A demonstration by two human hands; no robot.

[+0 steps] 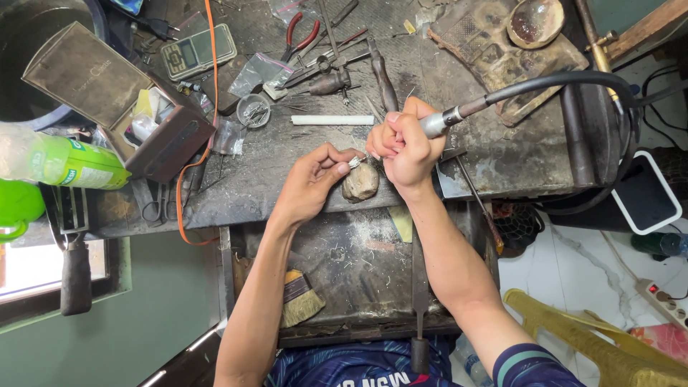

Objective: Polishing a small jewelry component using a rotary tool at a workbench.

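Left hand (315,175) pinches a small metal piece (353,163), possibly a ring, atop the wooden peg (360,182). Right hand (405,143), just above the peg, grips a rotary tool (438,122), tip on the piece. Grinding looks mid-way; brush (297,297) below the peg lies untouched.

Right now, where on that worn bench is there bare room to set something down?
Bare bench top lies right of the right hand, below the black flexible hose. A smaller patch lies between the white rod and left hand. The upper left, around red-handled pliers, is crowded.
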